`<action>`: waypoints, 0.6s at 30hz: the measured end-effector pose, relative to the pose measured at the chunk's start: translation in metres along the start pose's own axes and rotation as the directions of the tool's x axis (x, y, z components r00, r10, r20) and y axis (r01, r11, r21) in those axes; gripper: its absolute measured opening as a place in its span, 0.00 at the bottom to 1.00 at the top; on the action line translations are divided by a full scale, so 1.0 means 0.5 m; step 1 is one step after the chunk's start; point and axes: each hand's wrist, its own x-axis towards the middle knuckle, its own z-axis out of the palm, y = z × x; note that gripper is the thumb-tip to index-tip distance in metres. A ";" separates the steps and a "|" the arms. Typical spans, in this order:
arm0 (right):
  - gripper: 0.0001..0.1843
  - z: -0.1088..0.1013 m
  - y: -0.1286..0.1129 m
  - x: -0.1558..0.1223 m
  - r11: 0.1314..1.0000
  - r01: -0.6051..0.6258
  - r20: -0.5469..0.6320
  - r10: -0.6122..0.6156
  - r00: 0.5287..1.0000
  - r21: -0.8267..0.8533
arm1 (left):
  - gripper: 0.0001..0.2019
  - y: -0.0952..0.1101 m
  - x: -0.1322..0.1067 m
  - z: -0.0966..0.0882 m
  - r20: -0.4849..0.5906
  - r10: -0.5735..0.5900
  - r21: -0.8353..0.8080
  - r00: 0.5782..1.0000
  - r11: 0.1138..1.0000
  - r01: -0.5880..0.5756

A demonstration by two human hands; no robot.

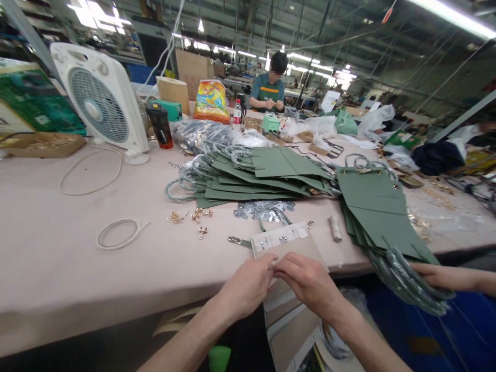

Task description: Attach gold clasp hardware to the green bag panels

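Note:
My left hand (251, 281) and my right hand (306, 279) meet fingertip to fingertip over the near end of a beige bag panel (306, 243). Both are closed in a pinch, and whatever sits between the fingers is hidden or too small to name. A white strip (271, 239) with small metal fittings runs across the panel's far end. A green strap with a metal buckle plate (234, 239) sticks out at its left, and a looped handle shows behind it. Farther back lie stacked green bag panels (232, 188) with plastic-wrapped handles, and thin metal plates (251, 210) in front of them.
Gold-coloured fittings (202, 232) and a tape roll (116, 234) lie on the left; a fan (101, 98) stands behind. A second green stack (375, 201) overhangs the right edge, a co-worker's hand (430, 271) at its handles. Another person (269, 90) sits across the table.

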 end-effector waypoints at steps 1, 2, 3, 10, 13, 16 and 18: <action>0.09 0.003 -0.006 -0.004 1.000 0.014 -0.029 -0.014 0.999 -0.015 | 0.17 -0.001 -0.001 -0.005 0.011 0.008 0.015 1.000 1.000 -0.008; 0.09 0.006 -0.012 -0.009 0.999 0.031 -0.070 -0.031 0.997 -0.013 | 0.17 -0.004 -0.002 -0.012 0.021 0.005 0.008 1.000 1.000 -0.005; 0.09 0.009 -0.016 -0.015 0.999 0.053 -0.116 -0.052 0.992 0.007 | 0.17 -0.010 -0.001 -0.019 0.017 -0.015 -0.041 1.000 0.999 0.015; 0.06 -0.013 0.068 -0.004 0.965 0.003 -0.199 0.050 0.979 0.261 | 0.20 -0.074 0.010 -0.022 0.046 -0.228 -0.651 0.973 0.732 0.202; 0.10 -0.034 0.143 0.048 0.954 -0.121 -0.122 0.159 0.980 0.273 | 0.19 -0.081 0.016 0.014 0.066 -0.177 -0.587 0.982 0.789 0.181; 0.11 -0.034 0.187 0.091 0.940 -0.159 -0.002 0.168 0.986 0.300 | 0.17 -0.084 0.022 0.043 0.037 -0.222 -0.507 0.974 0.836 0.210; 0.11 -0.024 0.198 0.105 0.937 -0.168 0.038 0.164 0.986 0.306 | 0.17 -0.090 0.024 0.052 0.017 -0.251 -0.463 0.968 0.856 0.230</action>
